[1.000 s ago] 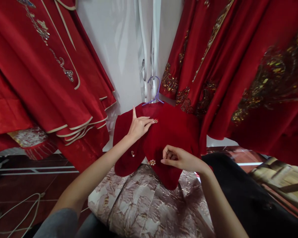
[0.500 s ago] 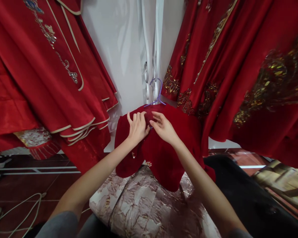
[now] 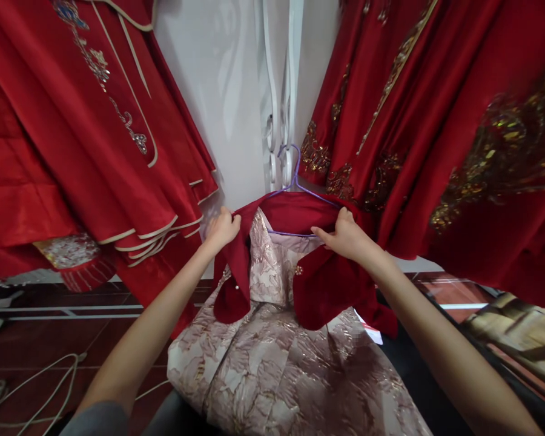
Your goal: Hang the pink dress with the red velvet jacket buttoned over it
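Note:
A short dark red velvet jacket [image 3: 327, 284] hangs on a purple wire hanger [image 3: 296, 175], its front spread apart. Under it shows a pale pink brocade dress [image 3: 272, 357] with a shiny raised pattern. My left hand [image 3: 224, 229] is closed on the jacket's left-side edge near the shoulder. On the other side, my right hand [image 3: 345, 235] grips the jacket's opposite edge by the hanger's end, thumb pointing inward. Small bead ornaments sit on both front edges of the jacket. The hanger's lower bar crosses the dress's neckline.
Red satin garments with pale piping [image 3: 131, 181] hang at the left, and red ones with gold sequins [image 3: 476, 175] at the right. Behind stands a white cabinet [image 3: 218, 79]. A white cable [image 3: 68, 375] lies on the dark red tiled floor at lower left.
My hands have moved apart from the middle of the collar to either side. The jacket front has opened, uncovering the dress's bodice and the hanger's lower bar.

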Demonstrator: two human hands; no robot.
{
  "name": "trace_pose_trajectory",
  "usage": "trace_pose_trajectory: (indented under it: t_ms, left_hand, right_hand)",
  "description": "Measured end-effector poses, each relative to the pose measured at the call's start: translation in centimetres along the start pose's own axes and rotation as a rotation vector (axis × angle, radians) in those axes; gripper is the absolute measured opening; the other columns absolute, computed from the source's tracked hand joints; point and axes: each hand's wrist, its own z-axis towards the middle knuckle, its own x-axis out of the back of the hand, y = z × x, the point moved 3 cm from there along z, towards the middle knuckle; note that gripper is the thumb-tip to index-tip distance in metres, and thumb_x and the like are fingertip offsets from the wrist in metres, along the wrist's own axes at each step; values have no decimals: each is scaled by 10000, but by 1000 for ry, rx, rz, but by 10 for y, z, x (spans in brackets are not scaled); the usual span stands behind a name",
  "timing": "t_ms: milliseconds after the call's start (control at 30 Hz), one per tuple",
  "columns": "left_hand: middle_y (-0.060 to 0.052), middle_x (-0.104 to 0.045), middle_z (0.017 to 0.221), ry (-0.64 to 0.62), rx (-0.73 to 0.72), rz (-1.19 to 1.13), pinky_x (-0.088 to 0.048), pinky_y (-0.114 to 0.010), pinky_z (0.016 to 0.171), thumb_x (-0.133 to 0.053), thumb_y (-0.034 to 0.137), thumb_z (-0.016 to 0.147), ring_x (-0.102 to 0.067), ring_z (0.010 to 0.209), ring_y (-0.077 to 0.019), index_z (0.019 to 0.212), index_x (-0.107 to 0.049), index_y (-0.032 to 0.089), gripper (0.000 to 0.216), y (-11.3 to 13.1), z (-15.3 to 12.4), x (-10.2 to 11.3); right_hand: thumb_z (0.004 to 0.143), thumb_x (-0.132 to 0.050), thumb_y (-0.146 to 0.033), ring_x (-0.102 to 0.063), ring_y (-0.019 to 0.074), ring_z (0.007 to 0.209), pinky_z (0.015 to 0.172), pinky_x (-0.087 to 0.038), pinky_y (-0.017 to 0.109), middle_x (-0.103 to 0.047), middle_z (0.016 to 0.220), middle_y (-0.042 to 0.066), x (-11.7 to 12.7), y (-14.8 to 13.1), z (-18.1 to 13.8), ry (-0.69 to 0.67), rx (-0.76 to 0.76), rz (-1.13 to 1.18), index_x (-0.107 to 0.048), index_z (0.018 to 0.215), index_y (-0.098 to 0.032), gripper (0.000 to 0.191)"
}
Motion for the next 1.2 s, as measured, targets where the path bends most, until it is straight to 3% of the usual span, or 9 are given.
trace_pose_trajectory:
  t_ms: [100, 200, 333, 500, 600, 800, 933, 1067, 1200]
  left_hand:
    - [-120, -671, 1052, 25, -64, -161, -457, -378, 887, -355, 404, 900, -653, 968, -251, 1149, -447, 168, 354, 2, -9, -3]
    - [-89, -689, 921, 58, -234, -52, -407, -443, 923, -536, 487, 804, -654, 909, -294, 1148, -468, 177, 468, 4, -14, 5]
    - [-83, -688, 805, 157, -264, 138, -324, -499, 957, -520, 339, 816, -642, 879, -309, 968, -594, 194, 222, 0, -3, 28]
    - [-82, -680, 955, 374, -248, 77, -336, -426, 970, -485, 269, 836, -607, 987, -270, 1038, -611, 211, 245, 2, 18, 40]
    - [-87, -678, 972, 295, -249, 29, -416, -384, 878, -510, 322, 831, -617, 958, -274, 1012, -639, 207, 251, 0, 33, 28]
    - [-53, -725, 903, 21, -105, -248, -496, -310, 790, -621, 423, 753, -661, 860, -238, 959, -696, 186, 323, -35, 70, -3]
    - [-57, -734, 926, -37, -40, -398, -519, -287, 786, -620, 376, 738, -671, 845, -212, 956, -697, 146, 325, -56, 78, -14]
    - [-72, -732, 913, -128, 81, -305, -529, -254, 677, -531, 335, 758, -676, 767, -193, 951, -673, 127, 317, -71, 74, -21]
    - [-108, -703, 743, -204, 144, -143, -516, -311, 632, -582, 371, 666, -667, 696, -249, 743, -656, 133, 261, -88, 70, -17]
  right_hand:
    - [819, -554, -479, -270, 419, 1379, 1079, -331, 476, -234, 1449, 388, -3, 1, -5, 33, -1, -18, -162, 1412, 120, 930]
    - [795, -550, -553, -388, 457, 1294, 1019, -372, 520, -359, 1361, 389, 6, 12, -6, 71, 47, -61, -291, 1369, 89, 899]
    - [769, -541, -644, -552, 437, 1098, 887, -453, 536, -558, 1142, 307, 29, 36, 9, 129, 117, -108, -506, 1225, -39, 758]
    - [747, -595, -621, -521, 381, 1146, 946, -427, 490, -549, 1191, 258, 45, 62, 47, 118, 118, -222, -554, 1212, -68, 724]
    - [687, -669, -598, -545, 345, 1103, 916, -440, 453, -580, 1126, 199, 43, 68, 63, 23, 110, -327, -625, 1100, -129, 627]
    - [652, -587, -756, -611, 223, 669, 639, -475, 347, -635, 689, 55, 47, 64, 64, -328, 64, -323, -622, 720, -204, 557]
    - [660, -581, -759, -610, 201, 631, 613, -486, 327, -643, 635, 50, 55, 66, 53, -582, 178, -233, -638, 635, -216, 547]
    - [692, -633, -661, -623, 202, 673, 636, -497, 333, -677, 723, 52, 59, 70, 47, -444, 252, -134, -635, 744, -213, 451]
    - [857, -501, -487, -647, 202, 775, 746, -503, 349, -700, 849, 53, 57, 67, 45, -266, 317, 56, -597, 846, -230, 275]
